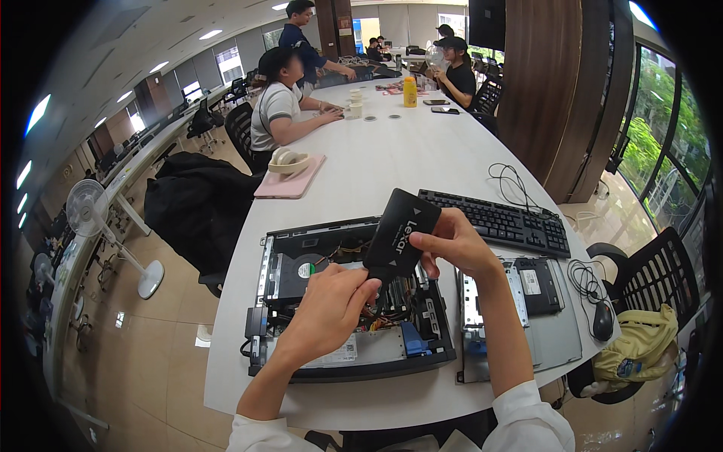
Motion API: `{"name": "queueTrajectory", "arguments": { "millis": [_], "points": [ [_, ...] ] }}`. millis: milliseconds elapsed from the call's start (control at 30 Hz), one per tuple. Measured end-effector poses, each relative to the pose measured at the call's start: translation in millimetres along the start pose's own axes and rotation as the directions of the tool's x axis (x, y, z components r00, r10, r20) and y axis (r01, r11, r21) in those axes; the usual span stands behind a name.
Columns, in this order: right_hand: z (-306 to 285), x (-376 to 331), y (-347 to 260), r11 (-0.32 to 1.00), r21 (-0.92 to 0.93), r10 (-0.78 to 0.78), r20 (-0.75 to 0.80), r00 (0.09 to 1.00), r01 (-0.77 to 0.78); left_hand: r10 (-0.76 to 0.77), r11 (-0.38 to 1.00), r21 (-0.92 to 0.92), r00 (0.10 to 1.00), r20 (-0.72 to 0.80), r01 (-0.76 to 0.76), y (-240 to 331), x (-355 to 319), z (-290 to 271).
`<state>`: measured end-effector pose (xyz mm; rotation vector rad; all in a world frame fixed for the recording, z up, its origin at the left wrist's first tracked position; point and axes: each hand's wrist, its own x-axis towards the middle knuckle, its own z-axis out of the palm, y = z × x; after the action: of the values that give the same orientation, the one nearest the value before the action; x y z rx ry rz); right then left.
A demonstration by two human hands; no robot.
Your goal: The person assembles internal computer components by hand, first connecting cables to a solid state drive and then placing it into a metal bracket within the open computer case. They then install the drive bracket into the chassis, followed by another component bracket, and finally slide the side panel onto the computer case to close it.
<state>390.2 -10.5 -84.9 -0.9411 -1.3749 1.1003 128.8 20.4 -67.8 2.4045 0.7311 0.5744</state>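
Observation:
Both my hands hold a flat black rectangular drive [401, 233] above an opened desktop computer case [346, 301] lying on the white table [392, 158]. My left hand [331, 305] pinches the drive's lower end. My right hand [456, 245] grips its right edge, thumb on the face. Inside the case I see a round fan, cables and a blue part. The removed grey side panel [553, 331] with a drive cage [538, 282] lies just right of the case.
A black keyboard [501, 220] and a black mouse [602, 320] with its cable lie to the right. A pink tablet case with headphones [290, 177] sits farther back. Other people sit at the table's far end. Black chairs stand at both sides; a white fan [90, 207] stands left.

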Motion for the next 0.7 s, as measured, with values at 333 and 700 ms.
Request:
{"name": "queueTrajectory", "arguments": {
  "millis": [333, 700],
  "points": [
    [-1.6, 0.1, 0.5, 0.985, 0.169, 0.047, -0.038, 0.998, -0.040, -0.028, 1.000, 0.006, 0.999, 0.027, 0.027, -1.0, -1.1, 0.4],
    [1.2, 0.2, -2.4, 0.988, 0.136, 0.070, -0.015, 0.997, -0.067, -0.025, 1.000, 0.011, 0.998, 0.058, 0.025, 2.1, -1.7, -2.2]
  ]
}}
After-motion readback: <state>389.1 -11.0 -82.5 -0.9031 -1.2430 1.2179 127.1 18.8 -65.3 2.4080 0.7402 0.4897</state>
